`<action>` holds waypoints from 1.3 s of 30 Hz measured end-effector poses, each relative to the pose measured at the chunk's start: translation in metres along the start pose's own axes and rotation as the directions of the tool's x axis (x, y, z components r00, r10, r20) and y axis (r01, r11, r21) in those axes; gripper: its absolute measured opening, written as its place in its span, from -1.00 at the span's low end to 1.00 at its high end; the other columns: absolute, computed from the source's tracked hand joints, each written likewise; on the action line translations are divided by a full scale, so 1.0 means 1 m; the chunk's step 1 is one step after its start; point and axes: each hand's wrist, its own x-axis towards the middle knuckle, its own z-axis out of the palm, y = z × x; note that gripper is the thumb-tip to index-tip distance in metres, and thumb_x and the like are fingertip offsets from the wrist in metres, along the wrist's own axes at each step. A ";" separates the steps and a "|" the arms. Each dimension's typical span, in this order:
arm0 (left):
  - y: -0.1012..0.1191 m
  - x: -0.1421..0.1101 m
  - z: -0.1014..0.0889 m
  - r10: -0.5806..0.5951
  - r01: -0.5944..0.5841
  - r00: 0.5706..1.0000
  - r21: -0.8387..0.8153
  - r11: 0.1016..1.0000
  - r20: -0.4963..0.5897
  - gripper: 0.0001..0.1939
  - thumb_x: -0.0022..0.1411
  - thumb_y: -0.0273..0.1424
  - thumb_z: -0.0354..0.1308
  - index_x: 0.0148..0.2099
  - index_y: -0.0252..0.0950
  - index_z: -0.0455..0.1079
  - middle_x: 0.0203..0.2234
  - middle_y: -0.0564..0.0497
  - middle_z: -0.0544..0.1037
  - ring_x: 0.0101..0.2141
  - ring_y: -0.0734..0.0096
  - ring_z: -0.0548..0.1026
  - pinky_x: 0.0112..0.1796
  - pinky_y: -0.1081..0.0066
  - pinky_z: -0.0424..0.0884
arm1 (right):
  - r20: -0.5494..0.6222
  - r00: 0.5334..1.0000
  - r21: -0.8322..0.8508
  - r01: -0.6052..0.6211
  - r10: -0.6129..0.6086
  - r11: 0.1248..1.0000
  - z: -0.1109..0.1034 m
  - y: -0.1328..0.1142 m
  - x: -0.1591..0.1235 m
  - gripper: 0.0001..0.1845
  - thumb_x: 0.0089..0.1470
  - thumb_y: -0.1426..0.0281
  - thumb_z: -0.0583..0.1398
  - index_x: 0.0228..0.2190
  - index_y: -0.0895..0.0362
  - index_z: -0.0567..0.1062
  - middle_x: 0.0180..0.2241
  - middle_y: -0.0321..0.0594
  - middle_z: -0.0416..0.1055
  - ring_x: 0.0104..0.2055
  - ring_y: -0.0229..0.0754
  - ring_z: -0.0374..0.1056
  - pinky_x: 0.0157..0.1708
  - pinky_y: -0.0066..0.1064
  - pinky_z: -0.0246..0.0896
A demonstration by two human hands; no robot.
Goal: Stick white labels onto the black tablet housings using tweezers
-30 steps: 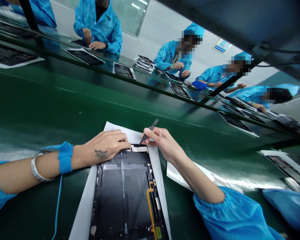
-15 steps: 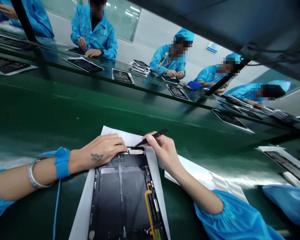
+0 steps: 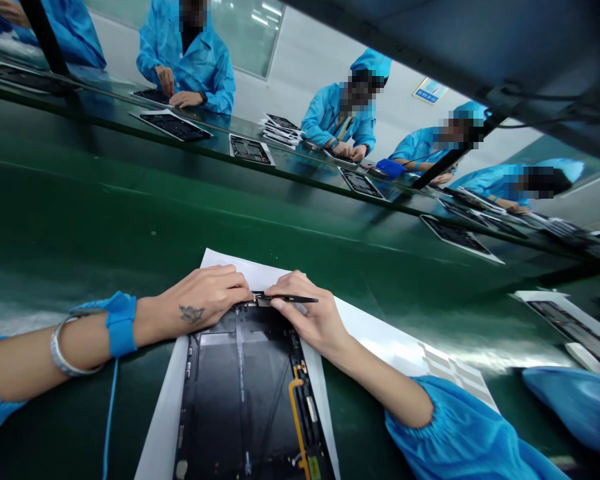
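Observation:
A black tablet housing [image 3: 215,393] with an orange flex cable [image 3: 293,407] along its right side lies on a white sheet [image 3: 163,413]. My left hand [image 3: 210,297] grips its upper left corner, fingers bent and pressed together at the top edge. A blue wrist strap [image 3: 121,325] with a cord circles that wrist. In my right hand [image 3: 313,317], black tweezers [image 3: 300,299] are pinched between thumb and fingers. Their tips point left, over a pale strip near the top edge, close to my left fingertips. Whether the tips grasp anything is too small to tell.
Several people in blue coats work behind a raised ledge across the green bench [image 3: 105,213]. Tablet housings on sheets [image 3: 253,150] line that ledge, near a stack [image 3: 281,130]. Right of me are a white sheet [image 3: 380,333], another housing [image 3: 570,323] and a blue cloth-like item [image 3: 573,400].
My right hand has moved left and lower over the top edge, and the tweezers have swung from a steep slant to nearly level. My left hand stays at the corner.

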 end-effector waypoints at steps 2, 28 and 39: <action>0.000 -0.001 0.000 -0.004 0.004 1.000 0.012 1.000 0.005 -0.72 0.41 -0.61 -0.08 -0.09 -0.37 0.46 -0.24 -0.07 0.55 -0.26 0.31 0.45 -0.24 0.38 0.39 | -0.013 1.000 -0.009 0.007 -0.007 1.000 0.000 0.000 -0.001 -0.83 0.30 0.38 0.15 -0.27 0.12 0.55 -0.38 -0.18 0.52 -0.31 -0.14 0.42 -0.26 -0.30 0.33; 0.004 0.002 0.006 -0.013 0.012 0.996 0.018 1.000 0.092 -0.59 0.32 -0.63 -0.04 0.14 -0.26 0.37 -0.09 -0.10 0.49 -0.16 0.23 0.41 -0.15 0.30 0.37 | -0.140 0.667 0.348 -0.659 0.732 0.667 -0.020 0.015 -0.017 -0.48 0.04 -0.08 0.27 -0.42 0.16 0.59 -0.52 -0.22 0.47 -0.40 -0.14 0.40 -0.25 -0.28 0.34; 0.004 0.003 0.006 0.007 -0.016 0.994 0.086 0.996 0.106 -0.61 0.34 -0.60 -0.01 0.14 -0.23 0.39 -0.13 -0.11 0.47 -0.20 0.23 0.39 -0.18 0.32 0.31 | -0.156 0.709 0.378 -0.600 0.688 0.705 -0.014 0.017 -0.021 -0.55 0.12 -0.01 0.25 -0.42 0.16 0.57 -0.52 -0.25 0.45 -0.41 -0.18 0.37 -0.26 -0.33 0.28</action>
